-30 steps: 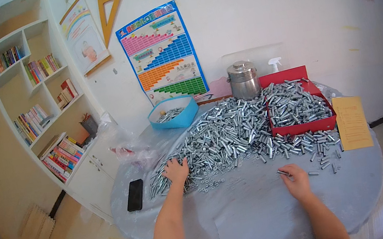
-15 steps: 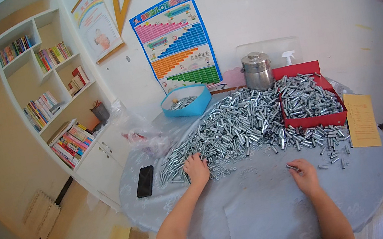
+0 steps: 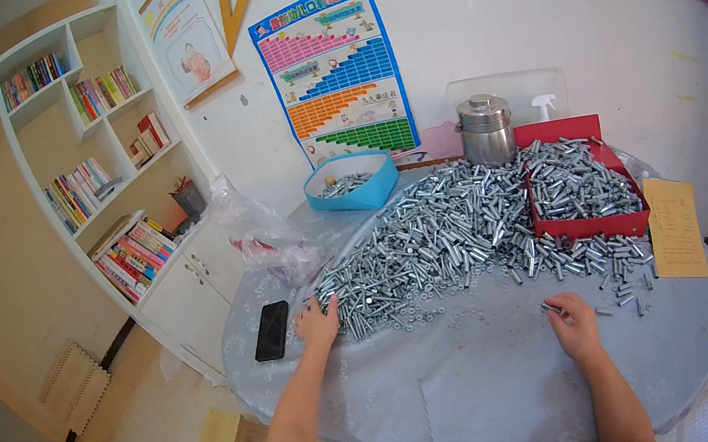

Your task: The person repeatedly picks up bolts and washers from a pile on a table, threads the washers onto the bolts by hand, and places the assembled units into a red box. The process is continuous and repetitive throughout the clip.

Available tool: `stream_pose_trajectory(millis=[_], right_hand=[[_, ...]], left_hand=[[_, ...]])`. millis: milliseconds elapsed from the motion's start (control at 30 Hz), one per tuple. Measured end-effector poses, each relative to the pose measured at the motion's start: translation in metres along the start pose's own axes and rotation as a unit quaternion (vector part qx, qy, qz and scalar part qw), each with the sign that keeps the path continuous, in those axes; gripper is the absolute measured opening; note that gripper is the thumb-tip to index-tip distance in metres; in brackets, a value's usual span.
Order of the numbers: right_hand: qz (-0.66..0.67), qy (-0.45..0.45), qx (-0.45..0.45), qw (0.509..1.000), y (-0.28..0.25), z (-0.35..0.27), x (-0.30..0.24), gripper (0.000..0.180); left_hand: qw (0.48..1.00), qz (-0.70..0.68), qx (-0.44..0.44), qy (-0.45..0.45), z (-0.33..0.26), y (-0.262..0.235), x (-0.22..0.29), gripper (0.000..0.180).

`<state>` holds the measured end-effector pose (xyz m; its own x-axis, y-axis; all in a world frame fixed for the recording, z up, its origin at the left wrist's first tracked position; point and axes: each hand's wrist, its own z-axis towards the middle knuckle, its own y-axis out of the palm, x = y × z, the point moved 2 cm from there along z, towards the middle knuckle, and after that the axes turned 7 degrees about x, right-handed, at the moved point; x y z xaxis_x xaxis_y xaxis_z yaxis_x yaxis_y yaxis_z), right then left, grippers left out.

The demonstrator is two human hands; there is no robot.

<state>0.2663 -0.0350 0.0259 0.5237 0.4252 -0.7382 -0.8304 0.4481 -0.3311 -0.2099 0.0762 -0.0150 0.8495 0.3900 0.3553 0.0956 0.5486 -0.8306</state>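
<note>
A wide heap of small silvery metal sleeves and rods covers the back half of the cloth-covered table. At the heap's left end rests my left hand, thumb and fingers apart, touching the outermost pieces. Small rings that look like washers or nuts lie along the heap's front edge. My right hand hovers over the cloth at the front right. Its fingertips pinch a short metal sleeve. Just beside that hand, another loose sleeve lies on the cloth.
A black phone lies left of my left hand. Behind stand a blue fabric bin, a steel canister and a red box full of metal pieces. Crumpled clear plastic sits back left; a yellow paper lies at the right edge.
My left hand has moved left along the heap to its end, with the fingers now apart. My right hand stays nearly in place, still pinching the sleeve. The view has shifted slightly.
</note>
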Motion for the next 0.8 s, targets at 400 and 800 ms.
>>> stream_pose_trajectory(millis=[400, 800], right_hand=[[0.007, -0.010, -0.017, 1.000, 0.008, -0.003, -0.004, 0.019], [0.001, -0.025, -0.033, 0.999, 0.011, -0.004, -0.008, 0.019]], left_hand=[[0.997, 0.011, 0.078, -0.025, -0.021, 0.018, 0.049, 0.051], [0.995, -0.073, 0.065, 0.015, -0.046, 0.004, 0.090, 0.035]])
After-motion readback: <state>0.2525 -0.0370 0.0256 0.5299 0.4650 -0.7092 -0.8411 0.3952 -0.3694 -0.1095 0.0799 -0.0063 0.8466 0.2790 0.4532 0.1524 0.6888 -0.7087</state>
